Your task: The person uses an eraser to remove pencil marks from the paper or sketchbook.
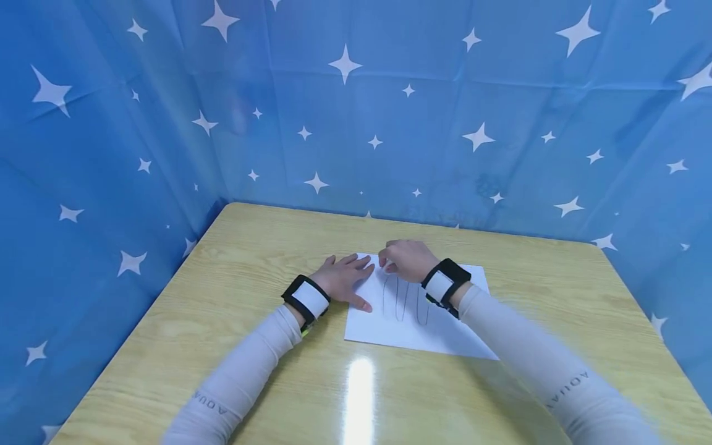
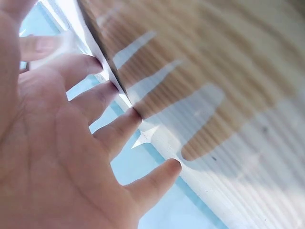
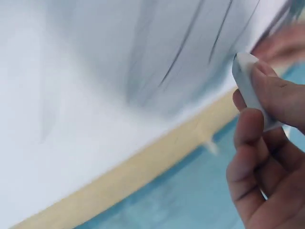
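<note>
Firstly, one wood-grain worktop (image 1: 144,371) is carrying one white sheet (image 1: 378,334), lying flat, bearing dark strokes (image 3: 183,49). One left hand (image 1: 340,281), fingers spread, is resting across the sheet's left edge; too light a press could be letting the sheet slide or crease. One right hand (image 1: 410,259), fingers pinching one small eraser-like block (image 3: 247,81), is holding it at the sheet's far-left part; contact is not showing clearly. The block's darkened tip could be causing smears; a loose pinch could be dropping it. Farthest, one blue star-printed curtain (image 1: 289,62) is hanging.
</note>
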